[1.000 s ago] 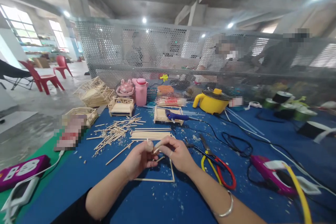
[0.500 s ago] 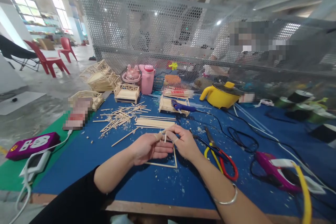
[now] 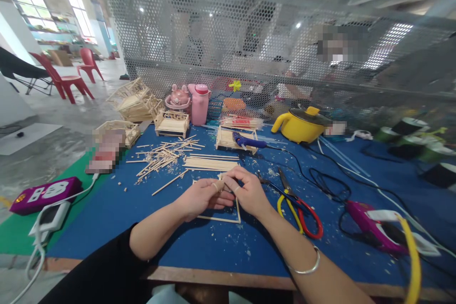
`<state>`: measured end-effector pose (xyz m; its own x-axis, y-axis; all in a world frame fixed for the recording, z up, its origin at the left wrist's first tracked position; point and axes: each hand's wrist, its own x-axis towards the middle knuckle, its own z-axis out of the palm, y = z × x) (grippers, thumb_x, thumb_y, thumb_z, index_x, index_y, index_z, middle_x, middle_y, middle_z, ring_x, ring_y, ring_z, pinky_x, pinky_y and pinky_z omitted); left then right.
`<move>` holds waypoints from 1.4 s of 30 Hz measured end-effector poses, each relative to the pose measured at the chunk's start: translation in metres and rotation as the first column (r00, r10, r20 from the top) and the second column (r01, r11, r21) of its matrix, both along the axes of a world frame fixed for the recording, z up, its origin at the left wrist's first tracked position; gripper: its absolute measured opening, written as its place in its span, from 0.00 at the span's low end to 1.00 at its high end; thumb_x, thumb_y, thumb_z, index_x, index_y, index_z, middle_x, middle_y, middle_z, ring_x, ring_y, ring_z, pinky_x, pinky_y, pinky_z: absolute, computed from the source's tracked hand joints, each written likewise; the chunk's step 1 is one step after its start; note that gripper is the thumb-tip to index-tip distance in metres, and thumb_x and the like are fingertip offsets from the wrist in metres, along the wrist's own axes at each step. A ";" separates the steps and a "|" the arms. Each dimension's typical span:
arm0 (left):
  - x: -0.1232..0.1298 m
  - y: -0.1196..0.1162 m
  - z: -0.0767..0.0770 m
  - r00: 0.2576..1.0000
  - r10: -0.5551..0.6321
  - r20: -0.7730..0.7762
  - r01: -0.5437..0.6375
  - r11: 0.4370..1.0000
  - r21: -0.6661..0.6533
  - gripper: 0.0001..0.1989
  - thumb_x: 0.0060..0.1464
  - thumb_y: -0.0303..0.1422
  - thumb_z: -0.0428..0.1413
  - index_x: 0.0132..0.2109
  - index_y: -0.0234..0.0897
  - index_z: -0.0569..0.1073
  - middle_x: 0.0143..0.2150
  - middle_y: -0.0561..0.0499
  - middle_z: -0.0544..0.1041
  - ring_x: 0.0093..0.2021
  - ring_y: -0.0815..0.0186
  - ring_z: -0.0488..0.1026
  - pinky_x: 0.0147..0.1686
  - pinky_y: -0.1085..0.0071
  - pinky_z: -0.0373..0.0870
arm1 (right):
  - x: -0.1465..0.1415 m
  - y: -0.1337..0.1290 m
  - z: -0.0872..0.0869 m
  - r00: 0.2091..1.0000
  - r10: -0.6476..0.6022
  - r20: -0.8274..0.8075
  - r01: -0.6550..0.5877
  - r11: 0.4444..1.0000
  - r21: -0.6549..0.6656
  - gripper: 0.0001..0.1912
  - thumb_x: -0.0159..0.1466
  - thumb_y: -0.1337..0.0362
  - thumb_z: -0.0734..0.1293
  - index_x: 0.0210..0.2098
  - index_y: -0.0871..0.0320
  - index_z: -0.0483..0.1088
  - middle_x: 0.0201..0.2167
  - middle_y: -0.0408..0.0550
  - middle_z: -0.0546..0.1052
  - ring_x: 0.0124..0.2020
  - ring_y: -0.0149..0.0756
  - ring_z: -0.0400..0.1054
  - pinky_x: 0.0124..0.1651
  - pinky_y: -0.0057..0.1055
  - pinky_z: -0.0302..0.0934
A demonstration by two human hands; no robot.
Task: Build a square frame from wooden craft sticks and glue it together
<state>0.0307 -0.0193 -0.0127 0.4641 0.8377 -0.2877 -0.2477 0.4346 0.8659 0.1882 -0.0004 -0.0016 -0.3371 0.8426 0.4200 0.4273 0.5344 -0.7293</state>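
Note:
My left hand [image 3: 201,197] and my right hand [image 3: 247,190] meet at the fingertips over the middle of the table. Thumbs and forefingers are pinched together around a short wooden stick, which the fingers now almost wholly cover. The other fingers of my left hand stretch loosely beneath. Under both hands lies a rectangular frame of thin sticks [image 3: 239,211], partly hidden by them. Just beyond is a row of long sticks [image 3: 210,163], laid side by side. To its left lies a messy pile of shorter sticks [image 3: 160,159].
A blue glue gun [image 3: 249,141] rests on a small wooden bed-like model [image 3: 224,138]. Scissors [image 3: 306,213] and yellow-handled pliers [image 3: 290,209] lie right of my hands. A yellow pot [image 3: 302,126], a pink jug [image 3: 200,107] and trailing cables [image 3: 329,190] are farther back. A perforated screen [image 3: 213,57] stands behind.
The short stick showed upright between my fingertips before; now the fingers have closed over it. My left hand has turned slightly, with its palm showing less.

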 end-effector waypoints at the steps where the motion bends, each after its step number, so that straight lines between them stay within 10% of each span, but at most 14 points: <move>1: 0.000 0.001 -0.001 1.000 0.019 0.006 -0.019 1.000 0.018 0.20 0.46 0.47 0.58 0.36 0.32 0.72 0.33 0.43 0.78 0.33 0.65 0.75 0.38 0.68 0.68 | 0.001 0.000 0.001 1.000 0.016 0.010 -0.017 1.000 0.016 0.09 0.61 0.62 0.62 0.38 0.57 0.72 0.32 0.46 0.72 0.36 0.35 0.66 0.42 0.33 0.61; 5: -0.002 0.001 0.001 0.998 0.057 0.007 -0.057 0.994 0.088 0.21 0.46 0.48 0.57 0.38 0.32 0.75 0.34 0.45 0.78 0.34 0.67 0.74 0.39 0.71 0.67 | 0.004 -0.001 0.004 0.992 0.024 0.128 -0.046 0.984 0.175 0.22 0.55 0.61 0.69 0.49 0.56 0.65 0.41 0.49 0.71 0.44 0.39 0.64 0.49 0.38 0.58; 12: -0.004 -0.001 0.004 0.998 -0.044 -0.035 0.051 0.978 0.203 0.24 0.49 0.49 0.54 0.41 0.33 0.76 0.39 0.44 0.78 0.40 0.62 0.73 0.44 0.68 0.66 | -0.001 -0.003 -0.001 0.984 -0.027 0.176 -0.036 0.938 0.344 0.12 0.56 0.59 0.68 0.40 0.54 0.71 0.36 0.49 0.75 0.41 0.40 0.66 0.48 0.40 0.57; 23: -0.014 0.000 0.009 1.000 0.008 -0.014 -0.007 0.999 0.041 0.25 0.47 0.52 0.55 0.40 0.33 0.75 0.36 0.45 0.78 0.37 0.65 0.73 0.44 0.68 0.65 | -0.001 -0.005 0.001 0.990 -0.046 0.131 -0.012 0.914 0.406 0.12 0.55 0.62 0.69 0.39 0.55 0.69 0.36 0.47 0.75 0.40 0.38 0.67 0.50 0.39 0.54; 31: -0.013 0.000 0.010 0.985 0.071 -0.154 -0.018 0.948 0.319 0.17 0.47 0.44 0.59 0.31 0.32 0.76 0.29 0.49 0.77 0.32 0.68 0.70 0.41 0.71 0.65 | -0.004 -0.005 -0.001 0.992 -0.002 0.126 -0.041 0.941 0.335 0.12 0.57 0.63 0.67 0.41 0.54 0.68 0.37 0.47 0.75 0.42 0.38 0.66 0.49 0.38 0.57; 42: -0.011 0.000 0.014 0.992 0.112 -0.058 -0.096 0.967 0.237 0.18 0.40 0.44 0.63 0.30 0.31 0.74 0.27 0.49 0.76 0.30 0.69 0.71 0.40 0.70 0.67 | 0.006 -0.002 0.004 0.990 0.125 0.059 -0.132 0.981 0.140 0.12 0.62 0.65 0.60 0.44 0.55 0.70 0.40 0.49 0.74 0.43 0.37 0.67 0.48 0.36 0.60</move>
